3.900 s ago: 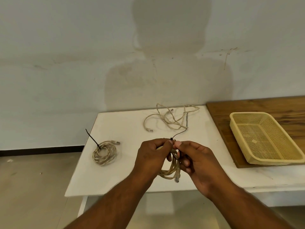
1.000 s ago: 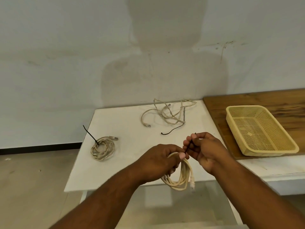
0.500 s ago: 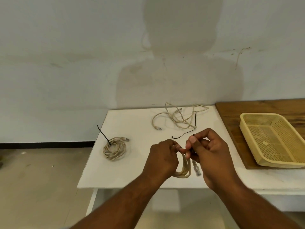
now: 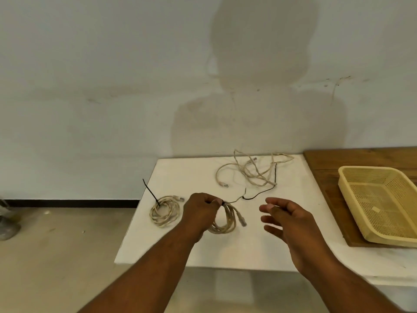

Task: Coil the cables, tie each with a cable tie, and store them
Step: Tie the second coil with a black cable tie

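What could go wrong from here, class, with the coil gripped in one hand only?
1. The left hand alone pinches the coil; if its black tie is slack, loops may spring apart.
2. The loose cable crosses the spare tie, so pulling that could drag it.

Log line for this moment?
left hand: grips second coil at tie | right hand: open | first coil: tied, on table | loose cable: uncoiled

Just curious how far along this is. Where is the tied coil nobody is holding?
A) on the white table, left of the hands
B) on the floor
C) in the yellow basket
A: the tied coil lies on the white table, left of the left hand; no cable shows in the basket.
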